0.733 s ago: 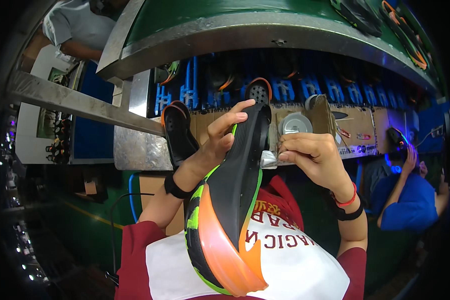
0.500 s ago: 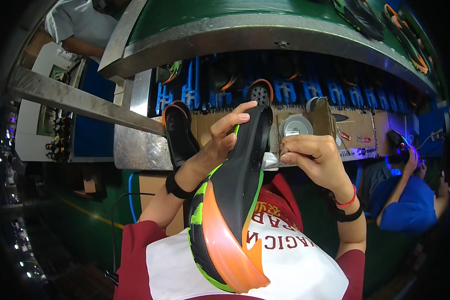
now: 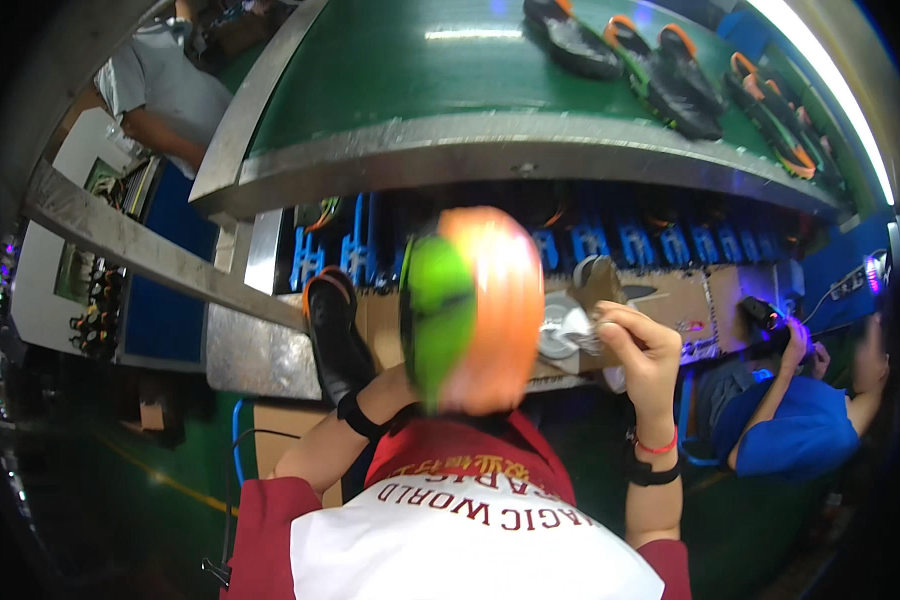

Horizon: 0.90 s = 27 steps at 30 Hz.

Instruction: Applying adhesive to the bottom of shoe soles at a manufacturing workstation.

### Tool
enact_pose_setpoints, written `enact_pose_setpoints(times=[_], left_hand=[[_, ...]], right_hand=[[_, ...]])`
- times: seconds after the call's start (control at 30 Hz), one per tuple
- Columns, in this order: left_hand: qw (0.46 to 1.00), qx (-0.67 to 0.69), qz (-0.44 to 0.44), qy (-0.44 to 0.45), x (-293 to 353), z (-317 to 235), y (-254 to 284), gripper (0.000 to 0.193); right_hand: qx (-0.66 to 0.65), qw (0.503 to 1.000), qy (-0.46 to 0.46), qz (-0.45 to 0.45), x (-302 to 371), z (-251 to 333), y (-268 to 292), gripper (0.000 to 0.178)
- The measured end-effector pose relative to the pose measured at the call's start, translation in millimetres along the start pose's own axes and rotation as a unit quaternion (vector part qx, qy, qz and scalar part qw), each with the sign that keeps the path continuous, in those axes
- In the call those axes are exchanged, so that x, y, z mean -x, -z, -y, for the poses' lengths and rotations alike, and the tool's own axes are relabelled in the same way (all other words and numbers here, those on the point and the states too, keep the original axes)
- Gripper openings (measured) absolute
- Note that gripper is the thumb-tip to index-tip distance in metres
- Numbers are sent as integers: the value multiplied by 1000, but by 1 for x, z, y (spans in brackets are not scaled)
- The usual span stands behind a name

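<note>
The orange-and-green shoe (image 3: 470,315) was aloft before the tabletop (image 3: 250,350), hiding whether the left hand (image 3: 398,388) gripped it. The right hand (image 3: 638,345) pinched a white wad (image 3: 576,326), seemingly not yet finished with, while the shoe's parts looked joined.

The shoe (image 3: 485,310) has a glossy, smooth-looking orange face, though blurred; whether the crumpled white scrap (image 3: 574,324) is cloth or paper cannot be told. The tabletop (image 3: 250,345) shows scuffed metal beside matt brown cardboard (image 3: 382,330). The smooth green conveyor belt (image 3: 390,90) shines softly along its dull metal rail (image 3: 390,145).
</note>
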State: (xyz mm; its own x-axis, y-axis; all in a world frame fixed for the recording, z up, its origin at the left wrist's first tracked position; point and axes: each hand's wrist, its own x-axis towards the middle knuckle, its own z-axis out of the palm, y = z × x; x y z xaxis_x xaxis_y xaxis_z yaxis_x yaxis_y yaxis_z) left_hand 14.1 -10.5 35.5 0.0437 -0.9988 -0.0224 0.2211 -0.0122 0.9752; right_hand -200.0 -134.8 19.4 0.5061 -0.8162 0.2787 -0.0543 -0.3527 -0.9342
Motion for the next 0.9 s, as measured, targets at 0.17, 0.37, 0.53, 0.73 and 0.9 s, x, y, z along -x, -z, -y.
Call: enact_pose_setpoints(times=[0.17, 0.37, 0.53, 0.73, 0.9], left_hand=[[974, -116, -9, -197, -53, 24, 7, 113], [953, 281, 54, -94, -105, -30, 0, 55], [919, 379, 93, -55, -138, -54, 21, 58], [821, 567, 32, -54, -198, -77, 61, 41], [942, 184, -155, -236, -145, -41, 21, 35]], right_hand=[[-109, 968, -82, -212, 24, -13, 37, 18], [-88, 965, -94, -227, 49, -30, 60, 19], [-112, 959, -118, -232, 59, -32, 57, 19], [-66, 977, -148, -137, 50, -38, 36, 19], [18, 982, -179, -59, 45, -61, 10, 17]])
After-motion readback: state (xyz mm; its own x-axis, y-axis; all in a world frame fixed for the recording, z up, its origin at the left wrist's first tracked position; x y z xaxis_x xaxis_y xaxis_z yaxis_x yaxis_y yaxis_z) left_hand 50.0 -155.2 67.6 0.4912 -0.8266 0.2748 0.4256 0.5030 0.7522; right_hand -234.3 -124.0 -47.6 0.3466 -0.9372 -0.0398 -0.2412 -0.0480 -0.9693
